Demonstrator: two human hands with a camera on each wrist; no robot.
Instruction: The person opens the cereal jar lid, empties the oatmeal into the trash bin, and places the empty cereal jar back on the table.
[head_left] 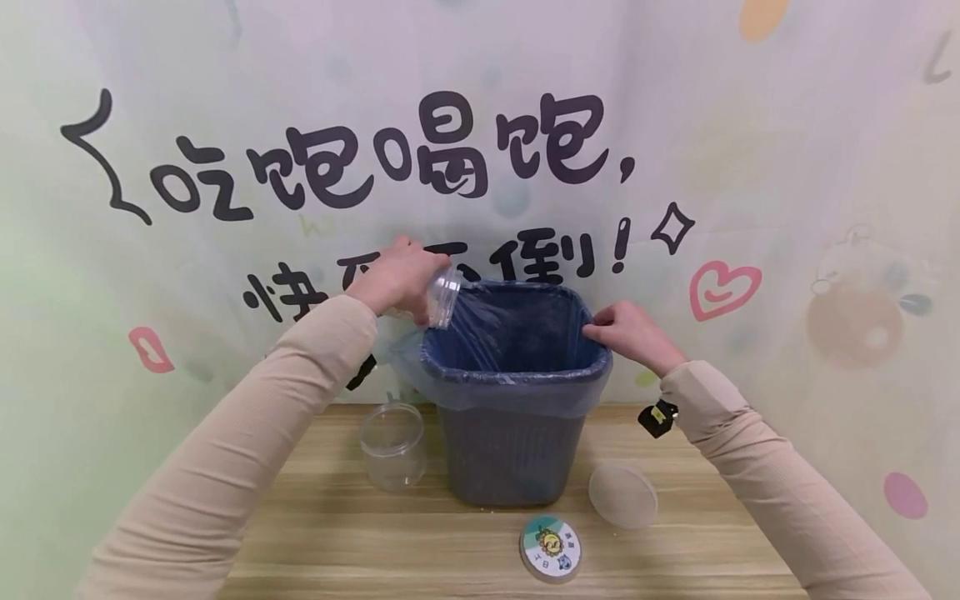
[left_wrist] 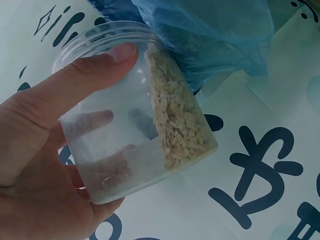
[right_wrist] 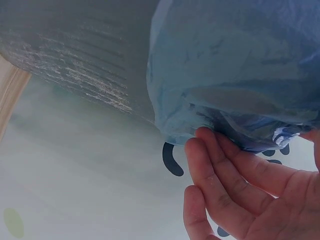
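Note:
My left hand [head_left: 405,279] grips a clear plastic jar [head_left: 444,298], tilted on its side with its open mouth at the left rim of a trash bin [head_left: 510,458]. Pale flakes [left_wrist: 177,117], like oats, lie along the lower side of the jar in the left wrist view. A thin blue bag [head_left: 525,398] lines the bin and folds down over its rim. On the opposite side, my right hand [head_left: 633,333] holds the rim through the bag, fingers [right_wrist: 235,180] along the outside and thumb mostly hidden.
A second clear jar [head_left: 393,458], without a lid, stands left of the bin on the wooden table [head_left: 337,542]. Right of the bin lies a translucent round lid [head_left: 622,497]. A printed round lid [head_left: 551,546] sits in front. A lettered cloth [head_left: 480,50] hangs behind.

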